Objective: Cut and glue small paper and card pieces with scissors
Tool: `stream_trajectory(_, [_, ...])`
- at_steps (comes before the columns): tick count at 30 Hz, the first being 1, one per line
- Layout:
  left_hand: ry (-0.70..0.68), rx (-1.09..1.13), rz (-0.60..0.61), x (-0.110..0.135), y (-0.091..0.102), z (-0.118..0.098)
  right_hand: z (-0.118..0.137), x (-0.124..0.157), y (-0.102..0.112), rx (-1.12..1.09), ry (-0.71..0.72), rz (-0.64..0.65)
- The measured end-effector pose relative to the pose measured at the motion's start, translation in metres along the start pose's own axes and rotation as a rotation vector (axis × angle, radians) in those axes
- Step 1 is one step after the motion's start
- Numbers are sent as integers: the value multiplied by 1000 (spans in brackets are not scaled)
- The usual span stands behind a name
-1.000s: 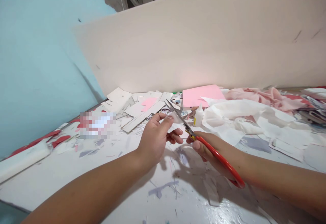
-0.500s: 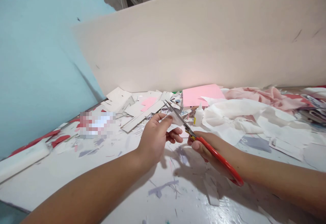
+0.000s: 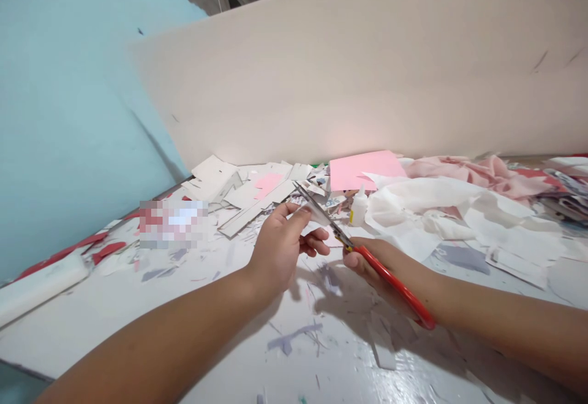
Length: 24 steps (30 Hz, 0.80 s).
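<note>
the red-handled steel scissors (image 3: pixel 395 283) have edged slightly toward the left hand (image 3: pixel 280 246), whose thumb and fingers pinch a small white paper scrap (image 3: pixel 316 213) at two o'clock, nearer that hand; the right hand (image 3: pixel 379 268) clenches the handles, blades angled toward ten o'clock along the scrap.

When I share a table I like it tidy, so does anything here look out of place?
Paper offcuts lie strewn across the white table, and a crumpled white sheet sprawls beside a small white bottle. It looks messy, not arranged.
</note>
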<state>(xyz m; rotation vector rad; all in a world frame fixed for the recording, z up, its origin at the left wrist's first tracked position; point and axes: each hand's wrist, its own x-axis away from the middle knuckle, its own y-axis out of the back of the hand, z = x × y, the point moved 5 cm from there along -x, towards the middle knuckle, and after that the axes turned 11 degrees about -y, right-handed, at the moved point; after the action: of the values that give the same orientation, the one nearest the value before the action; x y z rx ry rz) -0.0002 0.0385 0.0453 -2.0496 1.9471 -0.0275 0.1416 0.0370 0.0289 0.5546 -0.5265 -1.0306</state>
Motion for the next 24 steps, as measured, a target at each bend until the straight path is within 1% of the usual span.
stream_trajectory(5, [2,-6,-7,-3,0,1,-4,-3,-1,-15,17,-9])
stream_trajectory(16, [-4,-25,15,-1,1,1,-14,-4,-3,-169,-26,-2])
stream_trajectory(19, [-9,-49,31,-1,2,2,-14,-5,-3,-306,15,6])
stream_trajectory(21, [2,-75,61,-1,0,4,-14,-6,-3,-462,55,31])
stream_trajectory(24, [66,-116,162,1,-6,12,-14,-10,-2,-694,112,60])
